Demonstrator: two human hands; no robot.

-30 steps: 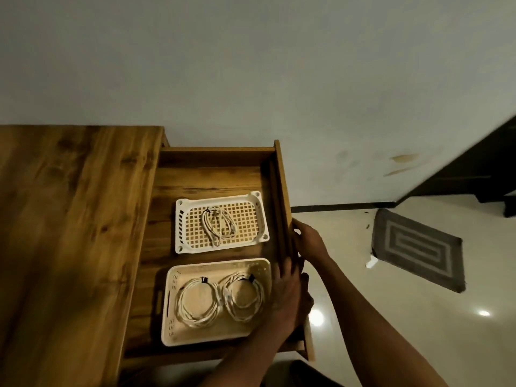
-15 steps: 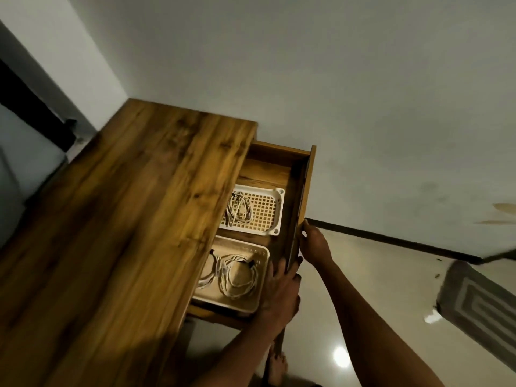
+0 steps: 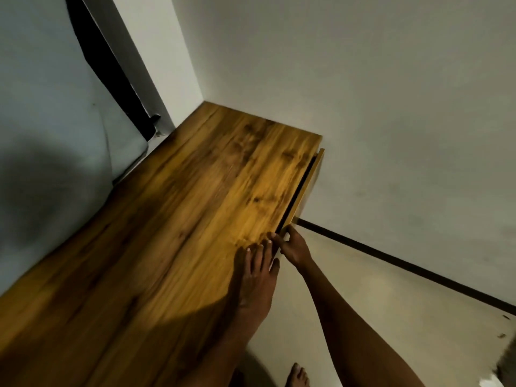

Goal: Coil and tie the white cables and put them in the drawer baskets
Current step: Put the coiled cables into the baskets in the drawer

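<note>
Since the earlier frames the drawer [image 3: 303,188] has slid nearly shut: the two white baskets and the coiled cables that lay in them are now out of sight beneath the table [image 3: 173,233], and only a thin dark gap remains between the table edge and the drawer front. The view has also swung left.

At the far left stands a pale blue-grey padded surface with a black strip running down it, smooth and matte. Next comes the table, a long slab of warm brown wood with dark knots and streaked grain, shadowed along its near end. The left hand [image 3: 255,277] lies flat on the table near the drawer corner, fingers straight and spread, holding nothing. Just right of it, the right hand [image 3: 293,248] is at the near end of the drawer front, its fingers curled against the thin wooden edge; whether they pinch it or only push cannot be told. Beyond are a plain grey wall, a dark skirting line and glossy cream floor, with a bare foot [image 3: 297,377] at the bottom.

By this showing the task looks all but done: the cables are presumably inside, and only the last bit of closing is left.
</note>
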